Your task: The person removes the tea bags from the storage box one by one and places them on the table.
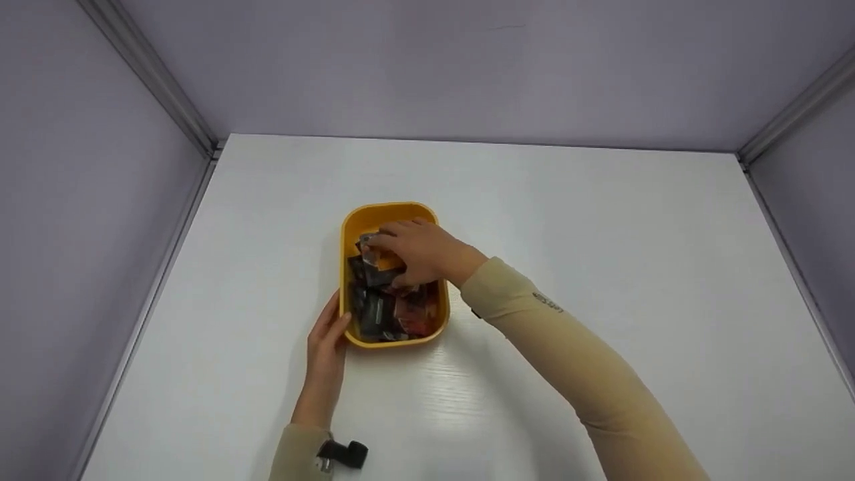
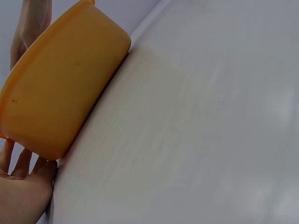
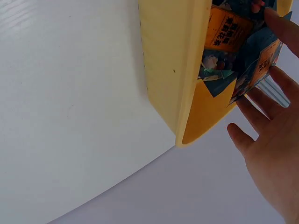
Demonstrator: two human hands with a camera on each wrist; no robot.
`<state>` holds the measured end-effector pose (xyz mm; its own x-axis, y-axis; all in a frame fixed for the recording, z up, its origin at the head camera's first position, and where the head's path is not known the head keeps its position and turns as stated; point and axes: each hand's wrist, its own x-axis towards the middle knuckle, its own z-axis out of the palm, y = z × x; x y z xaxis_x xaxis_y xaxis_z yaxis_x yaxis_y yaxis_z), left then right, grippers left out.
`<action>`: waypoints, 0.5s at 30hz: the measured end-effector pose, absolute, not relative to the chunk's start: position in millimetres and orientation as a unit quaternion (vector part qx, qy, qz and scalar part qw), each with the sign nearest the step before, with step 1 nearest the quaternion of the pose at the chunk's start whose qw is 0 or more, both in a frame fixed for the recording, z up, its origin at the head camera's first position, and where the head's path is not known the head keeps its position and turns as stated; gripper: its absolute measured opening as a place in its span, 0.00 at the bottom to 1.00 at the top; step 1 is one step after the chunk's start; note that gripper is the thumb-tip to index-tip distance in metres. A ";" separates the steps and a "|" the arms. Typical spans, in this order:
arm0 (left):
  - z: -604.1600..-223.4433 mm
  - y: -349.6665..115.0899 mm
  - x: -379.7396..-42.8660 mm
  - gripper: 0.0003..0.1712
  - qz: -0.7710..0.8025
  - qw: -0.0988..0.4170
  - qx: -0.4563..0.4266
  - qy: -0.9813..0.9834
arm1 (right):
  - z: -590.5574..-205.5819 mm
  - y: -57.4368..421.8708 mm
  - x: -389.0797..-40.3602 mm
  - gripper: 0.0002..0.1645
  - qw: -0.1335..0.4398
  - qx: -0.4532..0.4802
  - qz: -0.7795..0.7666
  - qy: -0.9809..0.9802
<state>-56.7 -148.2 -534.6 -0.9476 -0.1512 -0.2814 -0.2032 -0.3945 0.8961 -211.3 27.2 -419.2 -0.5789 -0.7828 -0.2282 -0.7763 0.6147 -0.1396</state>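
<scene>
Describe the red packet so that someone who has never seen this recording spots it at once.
On the white table stands a yellow bin. Look inside, at the end nearest the person, toward the right-hand corner, across from the left hand. The red packet lies there, its colour setting it apart from the black packet to its left.

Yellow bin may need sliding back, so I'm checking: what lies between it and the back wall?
The head view shows bare tabletop between bin and wall.

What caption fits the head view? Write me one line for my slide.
Left hand against a yellow bin, right hand among the packets inside.
</scene>
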 end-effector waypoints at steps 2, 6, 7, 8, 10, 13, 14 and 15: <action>-534.9 -148.1 -55.6 0.34 0.817 0.019 -0.166 0.553 | -416.0 32.8 -213.6 0.47 0.126 -0.437 -0.018 0.890; -535.6 -148.8 -51.9 0.34 0.818 0.021 -0.172 0.548 | -410.3 45.7 -219.8 0.47 0.110 -0.437 -0.024 0.892; -535.7 -149.1 -50.7 0.34 0.817 0.022 -0.173 0.549 | -409.3 49.2 -221.4 0.47 0.109 -0.435 -0.026 0.893; -535.7 -149.5 -49.4 0.35 0.817 0.023 -0.174 0.550 | -408.4 52.7 -223.0 0.47 0.108 -0.432 -0.029 0.895; -535.9 -150.2 -47.5 0.35 0.814 0.027 -0.177 0.552 | -407.1 60.6 -226.6 0.47 0.106 -0.427 -0.034 0.898; -536.2 -150.7 -46.8 0.34 0.810 0.033 -0.184 0.556 | -404.7 73.7 -232.3 0.47 0.105 -0.411 -0.036 0.905; -536.2 -150.7 -47.1 0.35 0.809 0.034 -0.185 0.556 | -403.9 78.2 -234.5 0.46 0.103 -0.405 -0.037 0.908; -536.0 -150.8 -47.5 0.35 0.809 0.036 -0.187 0.556 | -403.0 82.6 -236.6 0.46 0.101 -0.400 -0.039 0.910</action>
